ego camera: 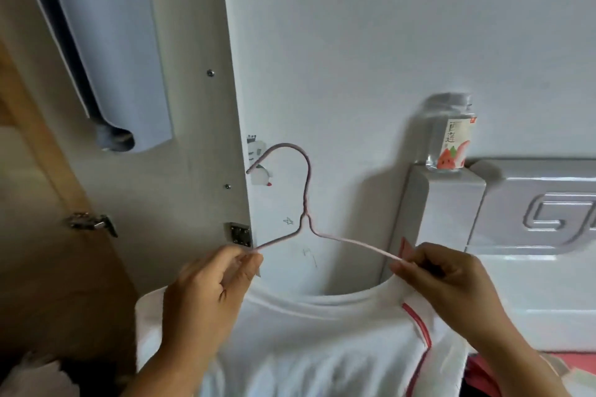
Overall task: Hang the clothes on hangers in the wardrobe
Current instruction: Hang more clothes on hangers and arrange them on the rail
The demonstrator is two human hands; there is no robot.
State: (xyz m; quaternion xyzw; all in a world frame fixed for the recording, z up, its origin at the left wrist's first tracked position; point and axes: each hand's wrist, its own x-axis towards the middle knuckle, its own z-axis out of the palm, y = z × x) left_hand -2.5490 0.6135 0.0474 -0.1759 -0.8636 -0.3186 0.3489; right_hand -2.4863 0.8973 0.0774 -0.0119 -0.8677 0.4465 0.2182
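Both hands pinch a pink wire hanger by its shoulders, left hand and right hand, inside a white T-shirt collar; seat each shoulder evenly before lifting.

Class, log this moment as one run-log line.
left hand pinches hanger | right hand pinches its other arm | white shirt half on | not hung

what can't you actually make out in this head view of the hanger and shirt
- Hanger ends: covered by the left hand and right hand pinching its arms.
- Hanger's lower bar: none shows; it may sit behind the hands or the white shirt.
- Shirt's lower part: cut off by the bottom edge.
- Bottle top: motion-blurred, label too small to read.
- Raised lettering: cut off by the right edge.
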